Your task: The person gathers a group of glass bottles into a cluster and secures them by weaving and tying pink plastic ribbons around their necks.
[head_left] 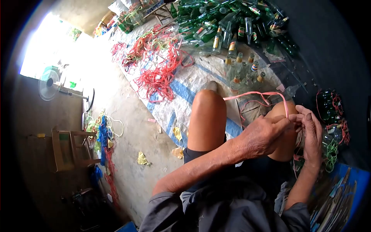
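Observation:
Over my right knee, my left hand [266,135] pinches a strand of pink plastic string [251,93] between thumb and fingers. My right hand [311,131] meets it there, bent fingertips closed at the same string; the exact grip is partly hidden. From the hands the string loops up and runs left toward my left knee. More pink string hangs between my legs. Just beyond the knees stands a cluster of clear glass bottles [241,73] with labelled necks, upright and close together.
Green glass bottles [216,19] lie heaped at the back. Tangled pink string [158,77] covers part of the white and blue woven sheet [181,89]. A fan [49,83] and wooden chair [63,149] stand left. String-tied bottles [331,106] are right, near flattened cardboard [334,205].

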Motion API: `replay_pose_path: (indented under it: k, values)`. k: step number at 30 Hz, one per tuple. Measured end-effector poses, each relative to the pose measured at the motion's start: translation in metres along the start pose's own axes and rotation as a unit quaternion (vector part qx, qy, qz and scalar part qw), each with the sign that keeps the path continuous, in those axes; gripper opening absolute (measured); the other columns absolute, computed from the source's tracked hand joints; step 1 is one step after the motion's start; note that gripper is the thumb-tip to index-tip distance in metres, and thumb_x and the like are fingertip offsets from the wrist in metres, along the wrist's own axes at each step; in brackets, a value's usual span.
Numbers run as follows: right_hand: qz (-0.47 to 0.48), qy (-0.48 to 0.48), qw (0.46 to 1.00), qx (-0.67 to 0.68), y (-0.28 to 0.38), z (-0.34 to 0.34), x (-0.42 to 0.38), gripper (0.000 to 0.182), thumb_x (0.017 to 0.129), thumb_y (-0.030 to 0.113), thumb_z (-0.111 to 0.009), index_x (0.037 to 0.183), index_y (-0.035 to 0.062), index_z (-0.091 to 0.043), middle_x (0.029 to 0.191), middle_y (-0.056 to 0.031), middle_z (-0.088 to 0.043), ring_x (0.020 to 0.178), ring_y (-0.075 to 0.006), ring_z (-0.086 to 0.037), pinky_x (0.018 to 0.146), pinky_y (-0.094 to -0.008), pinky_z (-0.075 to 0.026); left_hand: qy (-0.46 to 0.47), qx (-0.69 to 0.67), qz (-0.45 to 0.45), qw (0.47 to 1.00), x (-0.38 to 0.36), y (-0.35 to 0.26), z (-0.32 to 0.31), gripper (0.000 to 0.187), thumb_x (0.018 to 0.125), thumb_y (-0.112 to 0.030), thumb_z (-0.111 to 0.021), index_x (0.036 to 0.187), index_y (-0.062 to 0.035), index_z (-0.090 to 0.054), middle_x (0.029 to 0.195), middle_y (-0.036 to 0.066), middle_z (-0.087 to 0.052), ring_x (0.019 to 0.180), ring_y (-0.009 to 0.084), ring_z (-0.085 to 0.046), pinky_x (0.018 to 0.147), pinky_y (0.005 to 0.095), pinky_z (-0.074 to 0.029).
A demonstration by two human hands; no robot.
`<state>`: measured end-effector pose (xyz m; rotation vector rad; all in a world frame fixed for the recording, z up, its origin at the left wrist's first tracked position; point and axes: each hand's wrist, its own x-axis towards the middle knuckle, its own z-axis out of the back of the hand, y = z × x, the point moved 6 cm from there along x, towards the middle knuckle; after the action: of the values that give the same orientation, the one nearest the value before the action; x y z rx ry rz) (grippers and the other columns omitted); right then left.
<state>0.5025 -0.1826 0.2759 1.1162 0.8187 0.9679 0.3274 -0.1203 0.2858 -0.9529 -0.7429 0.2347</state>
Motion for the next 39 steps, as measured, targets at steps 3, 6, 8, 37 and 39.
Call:
replay_pose_path:
  k: [3, 6, 8, 37, 39]
  values:
    - [-0.016, 0.029, 0.999, 0.043, 0.004, 0.0, -0.005, 0.055, 0.11, 0.044, -0.049, 0.138, -0.0024, -0.058, 0.1, -0.0085, -0.075, 0.092, -0.0113, -0.067, 0.082, -0.0251, -0.049, 0.027, 0.026, -0.001, 0.999, -0.008, 0.007, -0.013, 0.03, 0.087, 0.0, -0.065, 0.116, -0.0006, -0.058, 0.097, 0.019, -0.064, 0.087, 0.0436, -0.068, 0.067, 0.0494, -0.054]
    - [-0.01, 0.059, 0.996, 0.072, -0.001, -0.013, -0.007, 0.05, 0.107, 0.036, -0.059, 0.139, -0.0035, -0.058, 0.113, -0.0085, -0.071, 0.101, -0.0136, -0.065, 0.092, -0.0262, -0.049, 0.016, 0.031, -0.021, 0.999, -0.007, -0.001, -0.015, 0.033, 0.085, 0.001, -0.065, 0.117, -0.0016, -0.059, 0.102, 0.019, -0.064, 0.085, 0.0433, -0.068, 0.067, 0.0492, -0.056]
    - [0.033, 0.06, 0.995, 0.078, 0.009, -0.026, -0.004, 0.052, 0.105, 0.033, -0.063, 0.139, -0.0054, -0.056, 0.117, -0.0102, -0.07, 0.107, -0.0142, -0.064, 0.097, -0.026, -0.048, 0.005, 0.046, -0.023, 0.999, -0.01, -0.003, -0.014, 0.033, 0.084, 0.002, -0.063, 0.117, -0.0018, -0.059, 0.105, 0.018, -0.063, 0.084, 0.0432, -0.068, 0.067, 0.0486, -0.057]
    - [0.121, 0.089, 0.969, 0.196, 0.049, -0.044, -0.016, 0.028, 0.108, 0.011, -0.051, 0.132, -0.0032, -0.054, 0.1, -0.0069, -0.064, 0.08, -0.0081, -0.058, 0.073, -0.0222, -0.048, 0.067, 0.09, 0.202, 0.973, -0.171, -0.074, 0.021, 0.023, 0.103, -0.01, -0.06, 0.124, -0.0025, -0.064, 0.135, 0.019, -0.063, 0.119, 0.0329, -0.066, 0.099, 0.0402, -0.056]
    - [0.146, 0.101, 0.97, 0.163, 0.053, -0.04, -0.019, 0.027, 0.108, 0.007, -0.05, 0.131, -0.0064, -0.053, 0.113, -0.0108, -0.061, 0.094, -0.0142, -0.065, 0.084, -0.0274, -0.051, -0.003, 0.061, 0.245, 0.968, -0.203, -0.08, 0.016, 0.021, 0.106, -0.014, -0.058, 0.122, -0.0044, -0.066, 0.129, 0.015, -0.067, 0.114, 0.0302, -0.067, 0.094, 0.0381, -0.056]
